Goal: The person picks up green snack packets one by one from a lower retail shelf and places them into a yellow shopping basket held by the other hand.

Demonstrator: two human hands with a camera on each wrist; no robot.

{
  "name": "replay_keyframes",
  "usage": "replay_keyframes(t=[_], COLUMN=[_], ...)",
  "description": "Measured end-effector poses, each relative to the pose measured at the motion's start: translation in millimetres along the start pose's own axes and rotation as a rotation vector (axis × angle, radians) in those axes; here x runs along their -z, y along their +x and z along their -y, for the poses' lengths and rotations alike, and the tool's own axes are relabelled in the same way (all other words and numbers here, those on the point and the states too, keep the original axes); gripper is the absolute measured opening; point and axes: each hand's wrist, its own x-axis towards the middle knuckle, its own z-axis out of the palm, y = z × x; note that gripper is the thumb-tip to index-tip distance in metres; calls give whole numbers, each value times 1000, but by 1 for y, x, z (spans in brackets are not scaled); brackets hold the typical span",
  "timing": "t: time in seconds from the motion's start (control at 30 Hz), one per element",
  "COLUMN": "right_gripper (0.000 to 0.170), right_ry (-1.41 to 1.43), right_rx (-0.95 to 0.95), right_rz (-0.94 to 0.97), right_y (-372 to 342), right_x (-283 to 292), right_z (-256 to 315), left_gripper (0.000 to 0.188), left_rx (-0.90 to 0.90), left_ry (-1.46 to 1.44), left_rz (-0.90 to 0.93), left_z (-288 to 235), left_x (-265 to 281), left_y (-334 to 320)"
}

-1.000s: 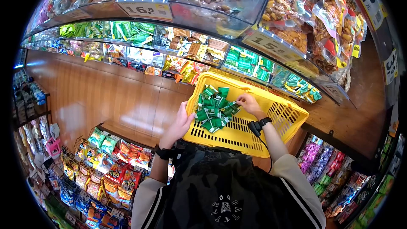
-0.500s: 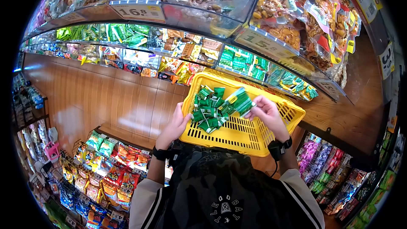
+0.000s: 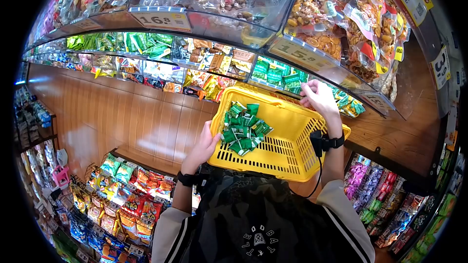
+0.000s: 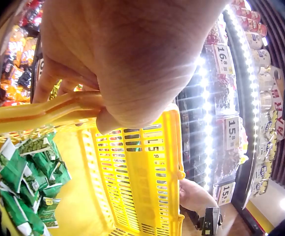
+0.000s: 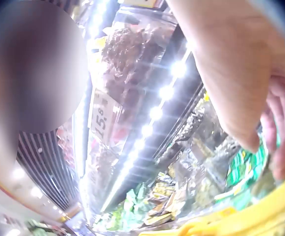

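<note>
My left hand [image 3: 207,142] grips the left rim of a yellow shopping basket [image 3: 287,131], thumb over the inside; the left wrist view shows the hand curled over the rim. Small green snack packets [image 3: 243,134] lie in a loose heap in the basket's left half. Past the far rim, my right hand [image 3: 319,96] reaches toward the shelf, its fingers bent and apart. Its fingertips are right at green packets [image 3: 293,81] on the shelf. In the right wrist view the fingers [image 5: 283,152] hang over green packaging [image 5: 246,167], with thumb and fingers apart.
An overhanging shelf [image 3: 234,24] with bagged nuts and price tags juts out above the far rim. Lower bins hold brown packets [image 3: 217,58]. Behind to the left stands a rack of chip bags [image 3: 131,194], and to the right are candy bins [image 3: 370,185].
My right hand picked a green packet out of the basket, then moved away over the far rim to the shelf; the packet no longer shows plainly in it. The left hand kept its grip.
</note>
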Motion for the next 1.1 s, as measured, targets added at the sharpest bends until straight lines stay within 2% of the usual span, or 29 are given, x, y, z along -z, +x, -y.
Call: replay_keyframes(t=[0.03, 0.07, 0.13, 0.2, 0.27, 0.4, 0.47, 0.5, 0.57, 0.6, 0.67, 0.73, 0.8, 0.93, 1.0, 1.1], right_gripper=[39, 39, 40, 41, 42, 41, 39, 39, 43, 43, 49, 48, 43, 34, 41, 38], right_ry=[-119, -117, -368, -429, -667, -766, -835, -835, -704, -704, -862, -816, -739, -631, -655, -657], right_rx=[5, 0, 161, 170, 240, 238, 356, 354, 684, 683, 463, 490, 229, 260, 91, 81], right_rz=[-47, -51, -196, -180, -211, -142, -225, -225, -317, -319, -187, -194, -64, -85, 12, 43], right_y=[-2, 2, 17, 17, 20, 21, 23, 28, 43, 48, 55, 55, 59, 55, 60, 60], right_x=[3, 4, 5, 5, 2, 6, 2, 0, -6, -7, -10, -15, -17, -17, -11, -9], right_z=[5, 0, -13, -8, -7, 0, -3, -9, -19, -20, -18, -14, -11, -6, -1, 1], left_gripper=[45, 45, 45, 45, 45, 45, 45, 45, 45, 46, 46, 46, 46, 46, 46, 46], left_rx=[9, 8, -13, 0, 11, 8, 5, 7, 9, 13, 15, 12, 11, 4, 0, 2], left_ry=[-1, -1, -13, -10, -5, -4, -2, -3, -5, -12, -18, -9, -3, -24, -21, -23], left_rz=[-6, 1, 2, 18, 26, 22, 20, 18, 17, 23, 27, 32, 27, 19, 19, 26], left_z=[2, 3, 3, -4, -4, 1, 1, 2, 2, 2, 0, -2, -1, 4, 6, 3], left_x=[-1, -2, -1, 2, 4, 2, 1, 1, 1, 1, 3, 4, 3, 1, 1, 2], left_y=[0, 0, 1, 1, 1, 0, 0, 0, 0, 0, 1, 0, 0, 0, 0, 1])
